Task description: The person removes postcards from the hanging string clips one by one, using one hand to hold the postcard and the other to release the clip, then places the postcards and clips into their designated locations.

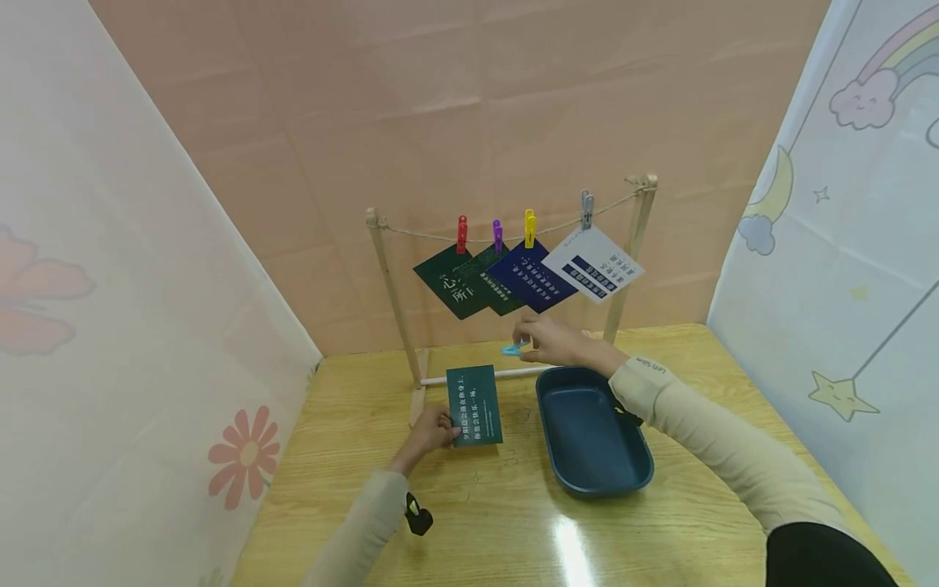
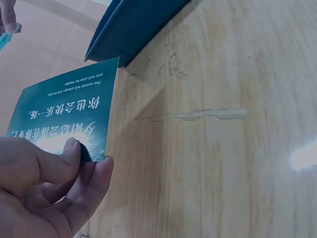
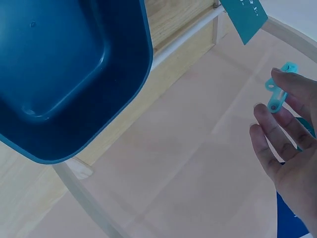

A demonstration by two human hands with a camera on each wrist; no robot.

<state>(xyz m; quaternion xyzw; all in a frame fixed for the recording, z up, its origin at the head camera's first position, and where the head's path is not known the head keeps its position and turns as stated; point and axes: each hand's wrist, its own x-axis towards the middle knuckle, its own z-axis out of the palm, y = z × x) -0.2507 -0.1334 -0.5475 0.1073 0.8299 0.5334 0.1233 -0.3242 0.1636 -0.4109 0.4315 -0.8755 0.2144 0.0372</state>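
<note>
My left hand (image 1: 433, 430) pinches a dark green card (image 1: 475, 403) with white writing by its lower left corner, thumb on the printed face. In the left wrist view the card (image 2: 67, 104) is held over the wooden table. My right hand (image 1: 552, 339) pinches a light blue clothespin (image 1: 513, 350) between thumb and fingers, just below the hanging cards. The right wrist view shows the clothespin (image 3: 281, 88) at the fingertips. On a string (image 1: 433, 236) above hang two green cards, a navy card (image 1: 531, 275) and a white card (image 1: 592, 265), clipped by red, purple, yellow and grey clothespins.
A dark blue basin (image 1: 594, 432) stands on the table (image 1: 499, 522) under my right forearm. The string runs between two wooden posts (image 1: 396, 302), joined low down by a white rod (image 1: 524, 372). Printed cloth walls enclose the table at the back and both sides.
</note>
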